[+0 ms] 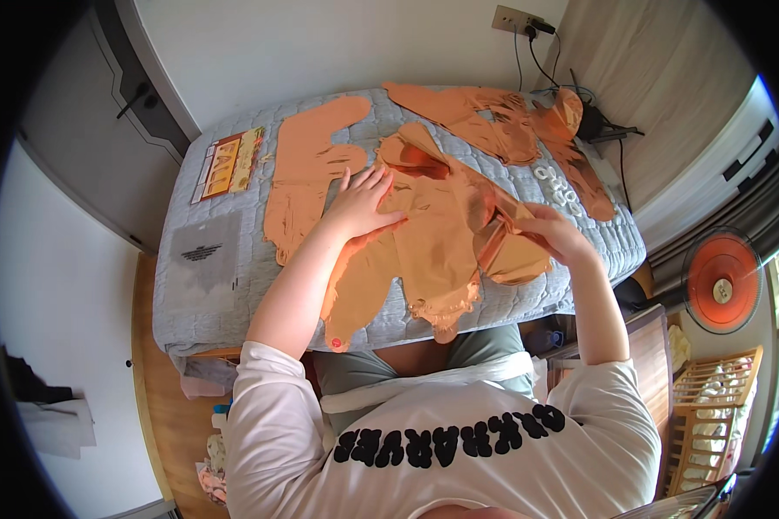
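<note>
A crumpled, flat rose-gold foil balloon (433, 225) lies across the near middle of the mattress, its lower edge frilled and partly folded. Its outline is too creased to tell the shape. My left hand (363, 203) rests on its left part with the fingers spread. At its right side my right hand (552, 232) pinches a raised fold of the foil between thumb and fingers. Left of it, a second flat foil balloon (307, 147) is spread out. Farther back lies another foil balloon (485, 112), and one more foil piece (580, 173) is at the right.
The grey quilted mattress (255, 298) carries a colourful printed packet (229, 164), a translucent plastic bag (201, 268) and several white rings (558, 190). Cables hang from a wall socket (517, 20) to a black device (593, 121). An orange fan (723, 281) stands at the right.
</note>
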`<state>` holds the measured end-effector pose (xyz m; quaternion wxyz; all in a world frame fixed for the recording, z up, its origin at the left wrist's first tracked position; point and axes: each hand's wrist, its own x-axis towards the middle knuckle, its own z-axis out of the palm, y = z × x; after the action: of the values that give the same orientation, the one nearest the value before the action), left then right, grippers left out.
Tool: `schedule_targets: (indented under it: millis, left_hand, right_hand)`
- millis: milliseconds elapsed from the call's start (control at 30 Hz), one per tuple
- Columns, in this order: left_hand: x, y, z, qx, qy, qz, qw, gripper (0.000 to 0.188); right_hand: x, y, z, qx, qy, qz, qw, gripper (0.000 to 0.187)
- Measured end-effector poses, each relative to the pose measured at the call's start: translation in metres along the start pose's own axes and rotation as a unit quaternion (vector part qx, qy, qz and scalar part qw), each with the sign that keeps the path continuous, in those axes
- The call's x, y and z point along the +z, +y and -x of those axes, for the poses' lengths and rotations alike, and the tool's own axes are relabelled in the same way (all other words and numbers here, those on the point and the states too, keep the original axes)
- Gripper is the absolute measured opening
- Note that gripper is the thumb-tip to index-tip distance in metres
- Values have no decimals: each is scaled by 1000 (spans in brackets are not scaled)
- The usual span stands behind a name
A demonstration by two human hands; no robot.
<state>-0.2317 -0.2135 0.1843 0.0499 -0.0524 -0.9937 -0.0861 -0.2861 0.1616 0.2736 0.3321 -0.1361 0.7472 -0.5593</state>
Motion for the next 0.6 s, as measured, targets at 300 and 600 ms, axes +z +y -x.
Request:
schedule_targets:
  millis: [300,600]
  left_hand:
    - [-5,4,1,-7,-5,10,1000,107]
    - [1,0,1,-11,7,-6,1000,104]
  right_hand:
    - [47,-1,-51,-33,-50,56,997,44]
    - [48,9,-107,-174,20,340,924,61]
